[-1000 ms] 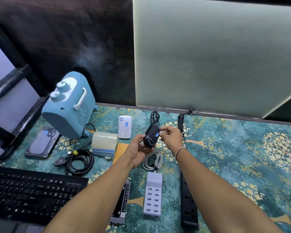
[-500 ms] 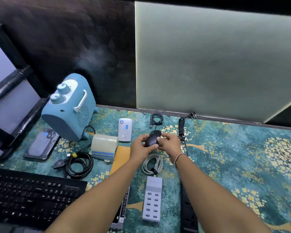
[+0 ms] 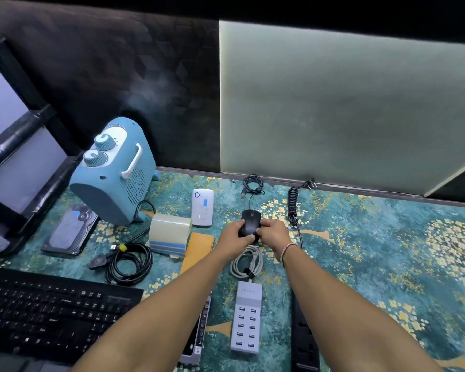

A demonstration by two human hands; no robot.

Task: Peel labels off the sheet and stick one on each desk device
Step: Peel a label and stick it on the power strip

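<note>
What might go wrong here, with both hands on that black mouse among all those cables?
Both the left hand and the right hand grip the mouse. Its thin cord runs back to a loose coil, so lifting the mouse may drag it. The grey cable lies right under the wrists and might snag. No label shows on the mouse from this angle, so whether it stuck cannot be checked.

Pretty dim overall. The brightest thing is the pale frosted panel beyond the hands, glowing softly, plus a hazy glare patch on the dark wall up and left of them. Wide-angle bend curves the edges. Arms nearest the camera look soft, and the patterned surface reads slightly smeary to the right.
</note>
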